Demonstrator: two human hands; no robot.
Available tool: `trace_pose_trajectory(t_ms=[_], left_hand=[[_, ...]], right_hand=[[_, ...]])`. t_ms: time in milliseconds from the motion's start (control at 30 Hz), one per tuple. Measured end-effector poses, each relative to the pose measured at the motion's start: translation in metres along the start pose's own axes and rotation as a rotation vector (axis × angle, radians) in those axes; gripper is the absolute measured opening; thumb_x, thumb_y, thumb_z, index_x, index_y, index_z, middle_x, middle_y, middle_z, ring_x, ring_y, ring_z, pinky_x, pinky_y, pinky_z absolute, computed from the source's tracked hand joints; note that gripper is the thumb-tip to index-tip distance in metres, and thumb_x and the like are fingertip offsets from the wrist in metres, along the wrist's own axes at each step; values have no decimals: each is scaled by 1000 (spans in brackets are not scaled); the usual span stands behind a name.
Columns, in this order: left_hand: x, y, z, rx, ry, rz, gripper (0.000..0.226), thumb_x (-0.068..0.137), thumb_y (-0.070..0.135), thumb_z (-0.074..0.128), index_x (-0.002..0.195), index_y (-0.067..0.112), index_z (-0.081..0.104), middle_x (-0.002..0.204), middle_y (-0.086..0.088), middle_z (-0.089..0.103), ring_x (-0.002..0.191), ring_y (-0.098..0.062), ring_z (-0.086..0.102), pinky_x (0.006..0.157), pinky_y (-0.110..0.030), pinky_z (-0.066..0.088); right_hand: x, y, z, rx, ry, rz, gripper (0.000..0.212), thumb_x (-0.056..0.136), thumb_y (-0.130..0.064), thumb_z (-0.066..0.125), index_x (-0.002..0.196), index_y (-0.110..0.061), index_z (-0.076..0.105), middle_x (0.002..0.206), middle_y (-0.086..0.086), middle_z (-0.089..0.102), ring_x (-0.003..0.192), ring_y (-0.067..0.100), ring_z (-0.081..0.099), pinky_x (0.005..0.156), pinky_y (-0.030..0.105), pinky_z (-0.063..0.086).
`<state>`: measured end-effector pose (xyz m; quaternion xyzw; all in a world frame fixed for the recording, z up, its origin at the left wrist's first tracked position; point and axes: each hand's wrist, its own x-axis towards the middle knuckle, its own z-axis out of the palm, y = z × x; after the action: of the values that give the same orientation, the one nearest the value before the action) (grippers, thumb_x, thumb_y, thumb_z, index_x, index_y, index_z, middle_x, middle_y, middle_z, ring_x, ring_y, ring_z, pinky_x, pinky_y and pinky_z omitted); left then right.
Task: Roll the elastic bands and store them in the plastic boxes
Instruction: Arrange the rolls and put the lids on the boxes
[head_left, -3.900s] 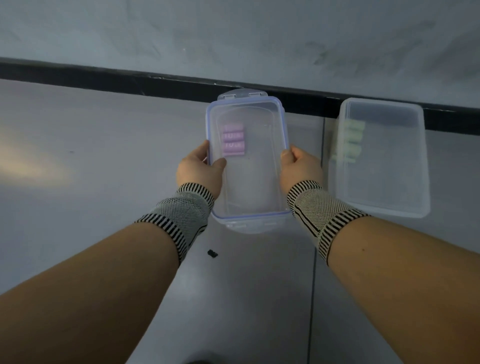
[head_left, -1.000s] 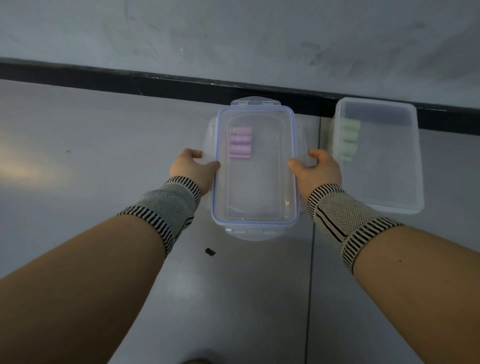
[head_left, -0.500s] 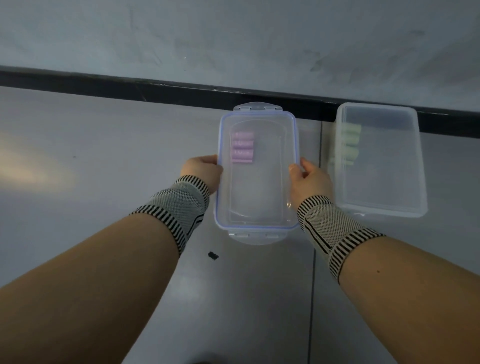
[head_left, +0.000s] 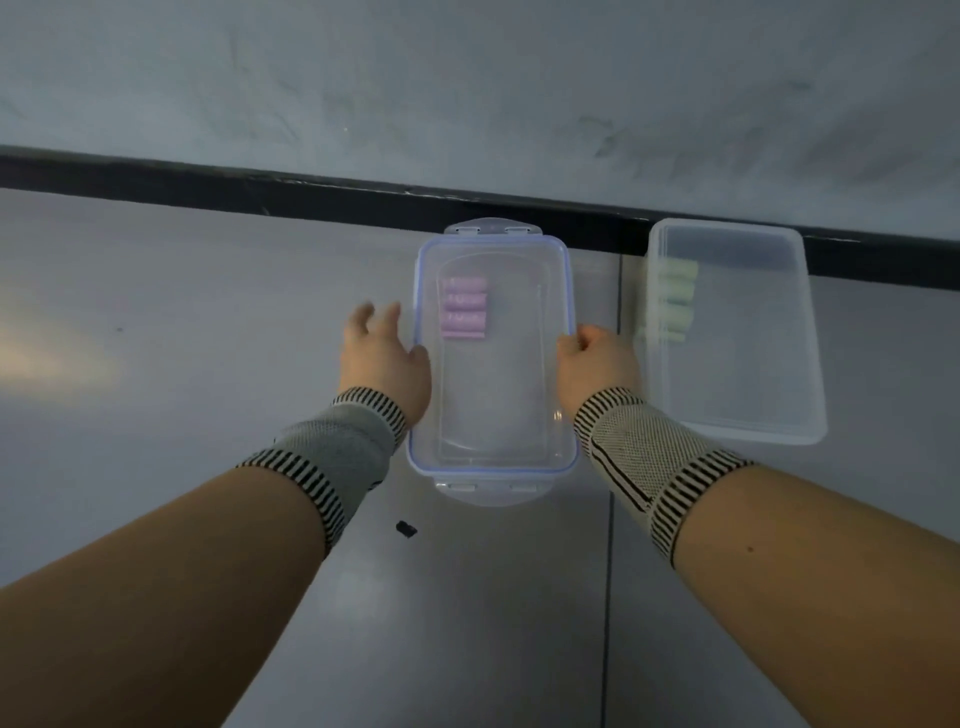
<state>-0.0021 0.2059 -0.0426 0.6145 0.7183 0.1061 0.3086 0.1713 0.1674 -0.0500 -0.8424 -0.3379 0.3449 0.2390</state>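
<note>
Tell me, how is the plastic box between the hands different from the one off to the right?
The box between the hands wears a blue-rimmed lid with clip flaps at both ends; the right-hand box shows no such lid or clips. The first holds purple rolls, the second pale green rolls. The right hand grips the first; nothing touches the second. Both are clear, rectangular, and rest on the grey surface.

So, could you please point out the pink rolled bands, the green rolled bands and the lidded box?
pink rolled bands (head_left: 463, 307), head view, middle roll.
green rolled bands (head_left: 675, 299), head view, middle of stack.
lidded box (head_left: 493, 415), head view, bare lid centre.
</note>
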Motion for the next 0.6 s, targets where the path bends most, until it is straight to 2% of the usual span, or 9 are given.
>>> trace_pose_trajectory(t_ms=[33, 67, 133, 200, 267, 367, 500, 600], left_hand=[[1, 3, -1, 111, 47, 107, 59, 92, 17, 48, 147, 16, 25, 157, -6, 9, 139, -25, 24, 111, -34, 25], [4, 5, -2, 201, 72, 220, 63, 91, 18, 47, 148, 17, 19, 158, -4, 1, 143, -26, 13, 114, -40, 19], [12, 8, 0, 400, 34, 396, 65, 94, 30, 42, 149, 17, 10, 159, -1, -6, 145, -25, -1, 116, -48, 12], [19, 5, 5, 547, -35, 442, 67, 96, 46, 29, 150, 17, 2, 158, 2, -9, 145, -22, -7, 116, -51, 8], [22, 0, 10, 579, -78, 414, 69, 95, 52, 20, 150, 17, -4, 158, 4, -12, 145, -21, -9, 116, -52, 6], [22, -3, 14, 580, -89, 401, 69, 94, 53, 15, 149, 18, -9, 157, 5, -16, 145, -20, -11, 116, -51, 4], [24, -3, 16, 574, -83, 407, 70, 93, 54, 14, 149, 18, -9, 157, 5, -16, 145, -20, -11, 116, -51, 4], [25, -5, 18, 565, -74, 417, 71, 93, 54, 14, 149, 18, -8, 157, 4, -14, 145, -20, -10, 116, -52, 4]], right_hand=[[2, -4, -1, -36, 20, -30, 14, 95, -15, 43, 104, -9, 52, 108, 15, 50, 87, 26, 52, 66, 28, 43], [6, -8, -1, -58, 45, -96, 27, 93, -11, 44, 120, -11, 48, 122, 13, 46, 100, 25, 52, 83, 30, 46], [16, -18, -3, -187, 92, -312, 54, 92, -11, 47, 144, -15, 31, 146, 7, 32, 129, 23, 39, 108, 30, 31], [29, -30, -3, -411, 53, -550, 61, 96, -22, 44, 150, -17, 16, 158, 3, 15, 144, 24, 15, 118, 35, 15], [47, -41, -1, -605, -55, -645, 60, 99, -35, 35, 151, -21, 8, 160, -2, 4, 147, 25, 1, 119, 44, 9], [66, -48, 6, -714, -179, -612, 59, 99, -46, 26, 151, -25, 6, 160, -6, 4, 147, 24, -4, 117, 52, 5], [74, -48, 16, -659, -108, -608, 57, 97, -51, 27, 147, -26, 21, 154, -4, 24, 142, 25, 15, 113, 56, 17], [80, -57, 21, -654, -84, -578, 47, 97, -47, 30, 139, -26, 34, 144, 1, 37, 133, 27, 30, 111, 55, 22]])
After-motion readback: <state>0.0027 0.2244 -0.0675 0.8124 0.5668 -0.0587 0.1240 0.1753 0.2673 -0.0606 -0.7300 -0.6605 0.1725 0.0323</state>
